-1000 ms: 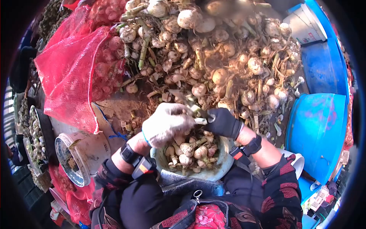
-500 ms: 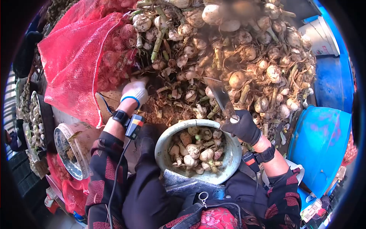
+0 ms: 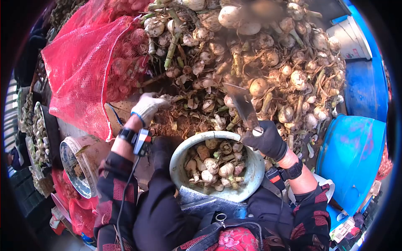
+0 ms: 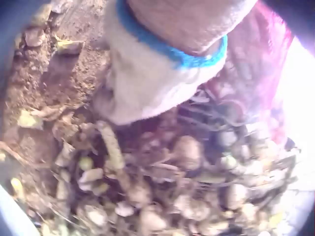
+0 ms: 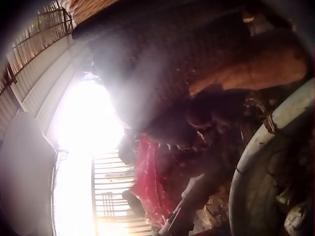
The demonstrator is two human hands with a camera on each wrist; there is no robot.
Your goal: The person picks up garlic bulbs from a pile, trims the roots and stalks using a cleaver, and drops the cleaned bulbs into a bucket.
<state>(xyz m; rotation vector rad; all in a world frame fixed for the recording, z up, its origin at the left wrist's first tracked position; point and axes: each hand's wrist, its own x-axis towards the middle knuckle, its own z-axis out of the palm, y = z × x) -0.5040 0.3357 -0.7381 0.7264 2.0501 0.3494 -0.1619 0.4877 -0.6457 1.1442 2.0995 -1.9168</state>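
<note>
My left hand, in a white knit glove with a blue cuff, is at the left edge of a heap of garlic with stems and dirty roots. In the left wrist view a garlic stem meets the glove's finger end. The fingertips are hidden there, so I cannot tell whether they pinch it. My right hand, in a black glove, grips a knife whose broad blade points up and left over the heap. Just left of that hand stands a pale green basin holding trimmed garlic bulbs.
A red mesh bag with garlic lies at the left, above a tipped dirty white bucket. Blue tubs and a white bucket stand along the right. The basin sits between the person's legs.
One second ago both hands met above the basin around a garlic stem. Then they parted: the left went to the heap's left edge and has since drawn slightly back; the right stays still with the knife.
</note>
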